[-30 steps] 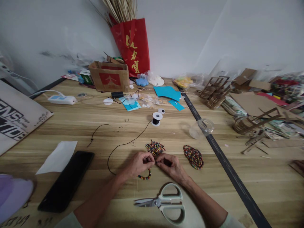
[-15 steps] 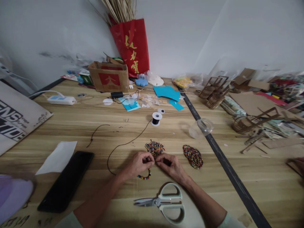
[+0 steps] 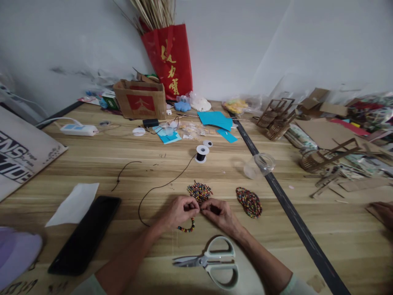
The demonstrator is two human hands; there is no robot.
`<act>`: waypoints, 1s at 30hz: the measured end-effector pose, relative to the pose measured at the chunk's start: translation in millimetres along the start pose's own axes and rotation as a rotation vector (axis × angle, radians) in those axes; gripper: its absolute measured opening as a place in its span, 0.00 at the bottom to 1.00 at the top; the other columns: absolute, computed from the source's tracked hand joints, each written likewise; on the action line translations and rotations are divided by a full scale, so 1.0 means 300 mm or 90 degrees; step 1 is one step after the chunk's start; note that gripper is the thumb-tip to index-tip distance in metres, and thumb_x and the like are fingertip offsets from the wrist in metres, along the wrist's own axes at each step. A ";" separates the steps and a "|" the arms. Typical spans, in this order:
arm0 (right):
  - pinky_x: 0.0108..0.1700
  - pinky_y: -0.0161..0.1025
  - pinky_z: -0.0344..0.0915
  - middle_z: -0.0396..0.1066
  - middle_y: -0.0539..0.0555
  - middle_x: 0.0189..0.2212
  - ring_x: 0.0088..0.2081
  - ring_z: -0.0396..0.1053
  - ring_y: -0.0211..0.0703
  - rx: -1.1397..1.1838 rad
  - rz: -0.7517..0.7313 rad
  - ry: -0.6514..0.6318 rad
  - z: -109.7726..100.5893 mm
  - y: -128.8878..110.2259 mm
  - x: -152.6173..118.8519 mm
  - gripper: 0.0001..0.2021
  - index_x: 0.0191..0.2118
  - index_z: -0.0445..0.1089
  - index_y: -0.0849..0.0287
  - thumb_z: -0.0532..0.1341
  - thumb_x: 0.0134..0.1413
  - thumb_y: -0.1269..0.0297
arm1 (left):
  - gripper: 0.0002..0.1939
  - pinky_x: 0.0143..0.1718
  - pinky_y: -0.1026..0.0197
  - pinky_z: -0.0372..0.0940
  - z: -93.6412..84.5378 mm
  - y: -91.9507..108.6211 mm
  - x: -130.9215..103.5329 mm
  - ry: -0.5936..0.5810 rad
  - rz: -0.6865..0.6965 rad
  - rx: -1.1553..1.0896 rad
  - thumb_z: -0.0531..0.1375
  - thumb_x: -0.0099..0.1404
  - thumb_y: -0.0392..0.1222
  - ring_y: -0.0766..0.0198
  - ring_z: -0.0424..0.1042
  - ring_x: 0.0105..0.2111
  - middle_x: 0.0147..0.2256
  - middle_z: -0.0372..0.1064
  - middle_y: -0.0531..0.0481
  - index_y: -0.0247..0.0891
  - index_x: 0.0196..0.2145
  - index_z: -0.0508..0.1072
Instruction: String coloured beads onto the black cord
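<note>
My left hand (image 3: pixel 183 211) is closed in a pinch, and a short curved string of coloured beads (image 3: pixel 186 228) hangs below it. Close to its fingertips, my right hand (image 3: pixel 221 214) also pinches; what sits between its fingers is too small to make out. A pile of loose coloured beads (image 3: pixel 199 191) lies just beyond both hands. Coiled bead strands (image 3: pixel 249 203) rest to the right. Black cord runs from a white spool (image 3: pixel 202 153) toward my left forearm. Scissors (image 3: pixel 211 262) with pale handles lie below my hands.
A black phone (image 3: pixel 85 235) and white paper (image 3: pixel 73 205) lie at left. A clear plastic cup (image 3: pixel 259 166) lies beyond the bead strands. Small baskets (image 3: pixel 325 159) and cardboard crowd the right. Another person's hand (image 3: pixel 382 213) shows at the right edge. A red bag (image 3: pixel 172 61) stands behind.
The other person's hand at the right edge has come slightly further into view. My own hands look nearly unchanged.
</note>
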State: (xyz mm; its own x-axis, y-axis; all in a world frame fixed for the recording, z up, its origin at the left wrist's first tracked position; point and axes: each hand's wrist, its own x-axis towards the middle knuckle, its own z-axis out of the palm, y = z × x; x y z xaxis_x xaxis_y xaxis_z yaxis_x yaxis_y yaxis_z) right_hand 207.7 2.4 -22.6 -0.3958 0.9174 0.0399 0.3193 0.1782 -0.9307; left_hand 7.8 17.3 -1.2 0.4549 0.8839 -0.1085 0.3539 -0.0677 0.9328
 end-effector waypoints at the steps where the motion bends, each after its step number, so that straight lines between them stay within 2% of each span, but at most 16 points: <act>1: 0.32 0.33 0.61 0.72 0.52 0.28 0.29 0.66 0.38 0.000 0.000 0.001 0.000 -0.002 0.000 0.05 0.34 0.74 0.61 0.61 0.55 0.67 | 0.05 0.28 0.67 0.60 -0.001 0.002 0.000 0.000 -0.002 0.000 0.60 0.55 0.36 0.67 0.66 0.26 0.25 0.70 0.51 0.34 0.28 0.75; 15: 0.31 0.32 0.59 0.70 0.51 0.27 0.28 0.64 0.37 0.009 -0.009 0.009 0.000 -0.008 0.000 0.06 0.34 0.73 0.61 0.61 0.56 0.65 | 0.05 0.28 0.67 0.60 0.005 -0.005 0.001 0.004 -0.010 -0.002 0.61 0.55 0.36 0.67 0.66 0.26 0.25 0.70 0.51 0.33 0.29 0.76; 24: 0.30 0.32 0.60 0.71 0.52 0.27 0.28 0.65 0.37 0.001 -0.001 -0.001 -0.002 -0.014 -0.002 0.07 0.34 0.73 0.62 0.60 0.57 0.64 | 0.05 0.30 0.67 0.61 -0.004 0.021 -0.002 0.005 0.001 0.046 0.60 0.56 0.36 0.66 0.68 0.27 0.27 0.73 0.50 0.33 0.27 0.77; 30: 0.31 0.33 0.61 0.72 0.53 0.28 0.29 0.66 0.38 0.008 0.002 0.009 -0.004 -0.038 -0.003 0.09 0.34 0.73 0.62 0.60 0.57 0.61 | 0.06 0.30 0.67 0.63 0.006 -0.007 0.003 0.012 0.000 0.013 0.61 0.55 0.36 0.66 0.69 0.28 0.28 0.75 0.50 0.35 0.30 0.77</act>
State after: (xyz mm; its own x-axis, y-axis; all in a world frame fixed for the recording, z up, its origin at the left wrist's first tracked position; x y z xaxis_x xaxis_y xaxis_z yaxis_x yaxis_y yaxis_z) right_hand 205.4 -0.1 -11.7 -0.3832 0.9227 0.0423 0.3088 0.1711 -0.9356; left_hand 8.8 17.6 -3.9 0.4398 0.8923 -0.1019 0.3707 -0.0771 0.9255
